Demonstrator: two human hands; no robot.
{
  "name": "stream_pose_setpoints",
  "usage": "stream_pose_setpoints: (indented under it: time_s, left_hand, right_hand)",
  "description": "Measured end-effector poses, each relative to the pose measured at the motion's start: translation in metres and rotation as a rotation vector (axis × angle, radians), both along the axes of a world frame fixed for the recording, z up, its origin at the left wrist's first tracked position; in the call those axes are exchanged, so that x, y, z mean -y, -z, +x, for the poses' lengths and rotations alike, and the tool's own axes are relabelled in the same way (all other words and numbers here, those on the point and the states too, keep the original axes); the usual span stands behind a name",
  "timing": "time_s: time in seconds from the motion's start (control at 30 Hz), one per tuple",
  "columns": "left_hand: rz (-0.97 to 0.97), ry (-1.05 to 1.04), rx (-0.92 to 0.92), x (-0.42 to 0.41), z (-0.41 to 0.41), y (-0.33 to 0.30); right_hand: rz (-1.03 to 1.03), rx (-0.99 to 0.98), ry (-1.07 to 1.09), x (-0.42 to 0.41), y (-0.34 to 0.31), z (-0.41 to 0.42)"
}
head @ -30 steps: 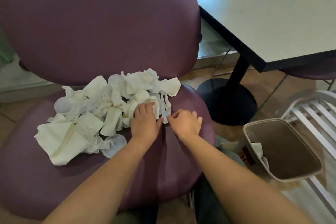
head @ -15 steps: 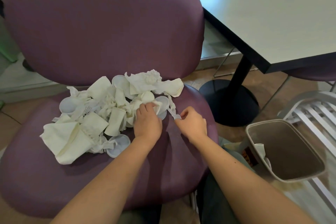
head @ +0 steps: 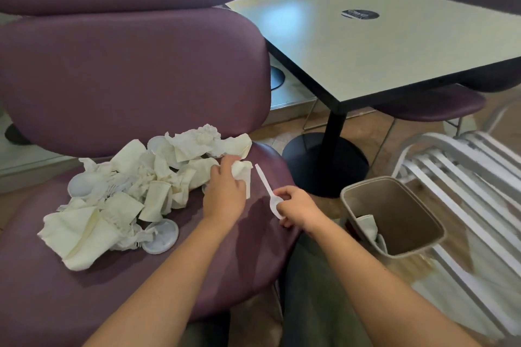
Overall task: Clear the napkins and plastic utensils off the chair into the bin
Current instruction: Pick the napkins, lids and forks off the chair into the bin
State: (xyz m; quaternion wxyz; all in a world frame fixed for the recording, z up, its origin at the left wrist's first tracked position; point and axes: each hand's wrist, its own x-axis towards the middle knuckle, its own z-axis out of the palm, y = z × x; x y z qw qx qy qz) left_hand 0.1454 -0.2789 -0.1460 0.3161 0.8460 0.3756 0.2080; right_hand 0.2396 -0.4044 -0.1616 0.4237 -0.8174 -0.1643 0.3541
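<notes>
white plastic spoon (head: 267,189) pinched at its bowl by right hand (head: 298,207), over chair (head: 253,248) seat edge | left hand (head: 225,191) grips crumpled napkin (head: 243,175) beside napkin pile (head: 127,191) | bin (head: 392,214) on floor, right of chair

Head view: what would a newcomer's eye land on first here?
The white heap of napkins and plastic lids on the purple chair stands out first. Next, the hands at its right edge: the left hand grips a napkin, the right hand holds a spoon. The bin waits to the right, nearly empty.
</notes>
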Motion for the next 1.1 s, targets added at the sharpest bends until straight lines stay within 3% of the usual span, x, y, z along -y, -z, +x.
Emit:
stream_pose_setpoints:
  time_s: [0.1, 0.3, 0.43, 0.63, 0.77, 0.97, 1.1]
  left_hand:
    - [-0.136, 0.089, 0.100, 0.021, 0.020, -0.001]
    - [-0.346, 0.143, 0.062, 0.073, 0.069, 0.004]
    - [-0.399, 0.215, 0.031, 0.107, 0.104, 0.019]
    - [-0.411, 0.291, -0.088, 0.152, 0.155, 0.038]
    - [-0.432, 0.322, -0.157, 0.178, 0.184, 0.055]
    - [-0.736, 0.321, -0.225, 0.209, 0.208, 0.073]
    - [-0.722, 0.373, -0.226, 0.199, 0.205, 0.075]
  right_hand:
    - [0.010, 0.006, 0.031, 0.019, -0.002, 0.010]
    - [0.123, 0.091, 0.256, 0.067, 0.001, 0.035]
    - [0.104, 0.176, 0.381, 0.107, 0.009, 0.058]
    - [0.025, 0.138, 0.564, 0.160, 0.026, 0.088]
    - [-0.150, 0.170, 0.591, 0.185, 0.047, 0.107]
    - [-0.395, 0.224, 0.421, 0.201, 0.075, 0.121]
    - [-0.416, 0.271, 0.379, 0.195, 0.073, 0.120]
